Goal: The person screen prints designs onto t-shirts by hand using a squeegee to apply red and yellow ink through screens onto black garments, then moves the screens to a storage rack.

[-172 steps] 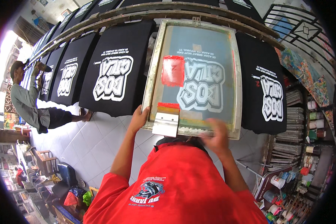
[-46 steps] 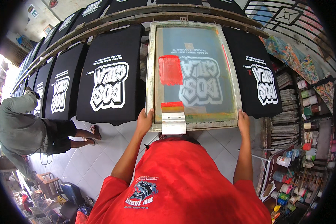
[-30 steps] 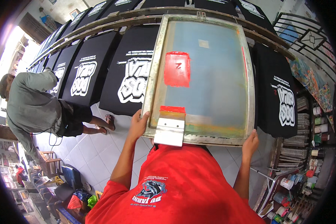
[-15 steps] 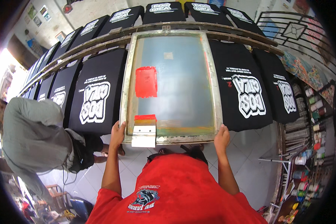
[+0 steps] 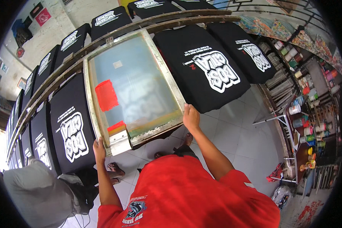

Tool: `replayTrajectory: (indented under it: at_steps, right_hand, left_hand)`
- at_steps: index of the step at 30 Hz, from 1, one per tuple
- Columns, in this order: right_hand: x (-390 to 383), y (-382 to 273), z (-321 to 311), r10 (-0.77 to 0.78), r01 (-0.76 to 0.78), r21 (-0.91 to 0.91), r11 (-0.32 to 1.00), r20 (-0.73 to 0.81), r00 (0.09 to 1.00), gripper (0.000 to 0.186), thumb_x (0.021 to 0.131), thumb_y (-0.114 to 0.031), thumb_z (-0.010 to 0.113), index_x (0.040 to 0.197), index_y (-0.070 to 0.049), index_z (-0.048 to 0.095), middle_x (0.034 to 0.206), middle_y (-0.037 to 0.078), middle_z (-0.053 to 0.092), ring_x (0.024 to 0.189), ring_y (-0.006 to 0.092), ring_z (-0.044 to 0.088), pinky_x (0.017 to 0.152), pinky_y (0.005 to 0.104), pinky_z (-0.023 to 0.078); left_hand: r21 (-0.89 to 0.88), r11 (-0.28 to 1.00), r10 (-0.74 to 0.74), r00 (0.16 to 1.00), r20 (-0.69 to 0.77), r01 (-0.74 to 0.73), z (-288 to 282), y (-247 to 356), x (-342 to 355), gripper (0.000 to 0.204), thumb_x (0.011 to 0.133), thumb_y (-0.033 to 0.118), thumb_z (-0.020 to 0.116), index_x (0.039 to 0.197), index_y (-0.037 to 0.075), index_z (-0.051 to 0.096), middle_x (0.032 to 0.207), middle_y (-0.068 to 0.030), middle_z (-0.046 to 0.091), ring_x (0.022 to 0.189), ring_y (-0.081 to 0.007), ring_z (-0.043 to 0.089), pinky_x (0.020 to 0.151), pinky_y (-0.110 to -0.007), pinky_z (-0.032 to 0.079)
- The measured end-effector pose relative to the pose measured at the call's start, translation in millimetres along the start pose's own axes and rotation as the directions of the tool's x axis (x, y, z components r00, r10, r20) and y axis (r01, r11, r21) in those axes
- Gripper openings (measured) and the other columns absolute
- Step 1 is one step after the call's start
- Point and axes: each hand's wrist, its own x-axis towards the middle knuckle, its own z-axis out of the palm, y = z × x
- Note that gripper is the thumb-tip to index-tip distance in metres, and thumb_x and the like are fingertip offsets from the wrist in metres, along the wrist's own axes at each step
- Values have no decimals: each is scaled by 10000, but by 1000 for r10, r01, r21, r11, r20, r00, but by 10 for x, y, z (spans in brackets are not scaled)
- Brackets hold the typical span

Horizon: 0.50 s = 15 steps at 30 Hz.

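Left hand (image 5: 99,151), right hand (image 5: 192,116) grip screen (image 5: 135,85), long axis away (slanting left).

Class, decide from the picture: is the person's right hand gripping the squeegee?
No: the right hand holds the screen frame at its near right corner, while the squeegee lies near the left one.

From my remote seat I read bold white lettering (image 5: 221,74) and a red numeral (image 5: 193,67) on a black shirt (image 5: 184,89), white lettering on a red shirt (image 5: 186,182).

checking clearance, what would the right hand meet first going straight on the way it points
Probably the screen frame, whose near right corner the right hand holds; depth is hard to judge.
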Motion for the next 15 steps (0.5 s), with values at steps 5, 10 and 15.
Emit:
replayTrajectory:
  at_steps: [5, 10, 15]
  right_hand:
    - [2, 1, 51, 33, -33, -26, 999, -16, 999, 441, 985, -369, 381, 860, 1, 588, 840, 261, 630, 835, 447, 603, 740, 524, 456]
    - [71, -28, -33, 113, -99, -123, 987, 112, 987, 448, 978, -393, 383, 921, 8, 572, 876, 261, 639, 844, 433, 621, 753, 532, 473]
    - [-188, 58, -487, 104, -97, -41, 994, 232, 967, 581, 974, -437, 402, 1322, 25, 451, 1181, 270, 585, 1066, 392, 587, 934, 452, 443]
  left_hand:
    - [-40, 999, 34, 999, 38, -32, 47, -196, 60, 465, 991, 370, 478, 1033, -79, 594, 882, -99, 627, 810, -170, 540, 762, -334, 448]
    - [-62, 998, -12, 998, 62, 16, 85, -65, 45, 490, 989, 401, 472, 1073, -71, 574, 898, -111, 628, 820, -178, 551, 757, -332, 451]
    - [161, 985, -47, 996, -72, 58, -117, -362, 85, 512, 993, 404, 427, 1141, -77, 527, 990, -233, 601, 925, -314, 568, 863, -375, 426]
